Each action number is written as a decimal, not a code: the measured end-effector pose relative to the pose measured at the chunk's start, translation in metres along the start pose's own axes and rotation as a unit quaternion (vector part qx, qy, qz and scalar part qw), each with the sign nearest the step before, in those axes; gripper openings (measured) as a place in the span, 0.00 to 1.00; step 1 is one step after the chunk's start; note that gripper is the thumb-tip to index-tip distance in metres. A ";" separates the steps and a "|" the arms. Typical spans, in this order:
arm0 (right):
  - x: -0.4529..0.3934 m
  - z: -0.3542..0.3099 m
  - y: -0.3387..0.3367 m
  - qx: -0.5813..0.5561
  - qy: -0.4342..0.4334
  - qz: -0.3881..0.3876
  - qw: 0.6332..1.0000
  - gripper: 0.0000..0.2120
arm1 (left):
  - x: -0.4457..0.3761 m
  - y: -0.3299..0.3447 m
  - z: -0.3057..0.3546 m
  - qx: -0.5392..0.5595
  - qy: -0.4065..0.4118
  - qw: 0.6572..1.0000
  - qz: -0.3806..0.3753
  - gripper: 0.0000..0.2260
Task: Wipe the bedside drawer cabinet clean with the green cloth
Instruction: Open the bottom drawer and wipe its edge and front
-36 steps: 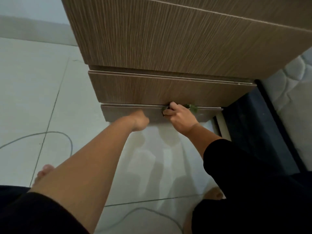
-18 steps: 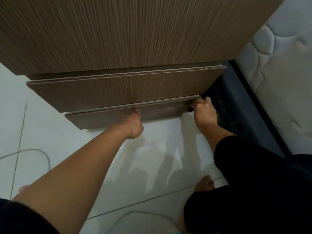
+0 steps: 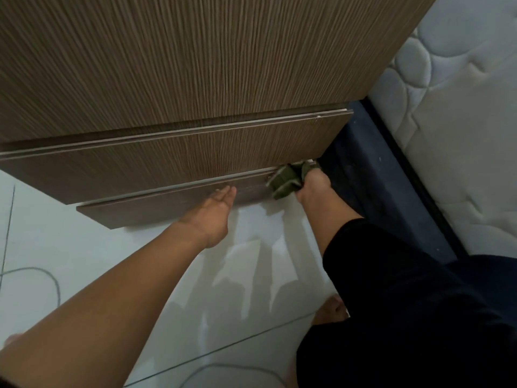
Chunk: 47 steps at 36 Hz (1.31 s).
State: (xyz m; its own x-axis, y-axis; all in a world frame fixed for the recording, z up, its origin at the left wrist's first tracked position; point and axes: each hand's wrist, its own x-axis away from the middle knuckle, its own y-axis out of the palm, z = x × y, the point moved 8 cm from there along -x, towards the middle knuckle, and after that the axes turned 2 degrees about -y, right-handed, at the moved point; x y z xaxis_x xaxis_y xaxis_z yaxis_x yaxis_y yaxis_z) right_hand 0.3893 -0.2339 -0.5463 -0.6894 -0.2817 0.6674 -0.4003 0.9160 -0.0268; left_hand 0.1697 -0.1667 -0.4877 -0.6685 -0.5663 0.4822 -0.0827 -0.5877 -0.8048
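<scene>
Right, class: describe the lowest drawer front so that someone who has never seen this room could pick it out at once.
Start at the wood-grain bedside cabinet beside the white quilted mattress. Go down its front to the floor. The lowest drawer front is the darker, narrowest strip, with the left hand flat against it and the green cloth at its right end.

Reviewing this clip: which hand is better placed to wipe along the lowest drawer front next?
The right hand. It already holds the green cloth against the right end of the lowest drawer front. The left hand is open with no cloth, fingers flat on the same panel.
</scene>
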 end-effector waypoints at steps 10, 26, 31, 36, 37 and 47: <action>0.023 0.004 0.029 -0.041 0.024 0.009 0.999 0.12 | 0.019 -0.016 -0.016 -0.043 0.007 0.999 0.019 0.33; 0.083 0.081 0.117 -0.043 0.129 -0.073 0.988 0.10 | 0.072 -0.046 -0.101 -0.082 -0.080 0.988 0.105 0.32; 0.112 0.104 0.149 -0.035 0.140 -0.096 0.985 0.12 | 0.093 -0.053 -0.144 -0.055 -0.141 0.980 0.125 0.29; 0.143 0.130 0.186 -0.042 0.160 -0.131 0.977 0.11 | 0.105 -0.056 -0.169 0.023 -0.169 0.976 0.139 0.29; 0.150 0.135 0.192 -0.037 0.167 -0.137 0.976 0.12 | 0.106 -0.057 -0.171 0.036 -0.170 0.975 0.141 0.29; 0.196 0.185 0.256 0.022 0.195 -0.198 0.961 0.09 | 0.119 -0.058 -0.199 0.159 -0.193 0.952 0.174 0.30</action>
State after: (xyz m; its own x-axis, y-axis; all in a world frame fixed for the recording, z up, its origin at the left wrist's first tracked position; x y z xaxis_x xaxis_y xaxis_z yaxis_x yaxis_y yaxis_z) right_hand 0.0405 -0.1078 -0.5603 -0.2037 -0.4693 0.8592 -0.6150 0.7442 0.2607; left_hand -0.0523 -0.0851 -0.4529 -0.2874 -0.8928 0.3468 0.3629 -0.4366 -0.8232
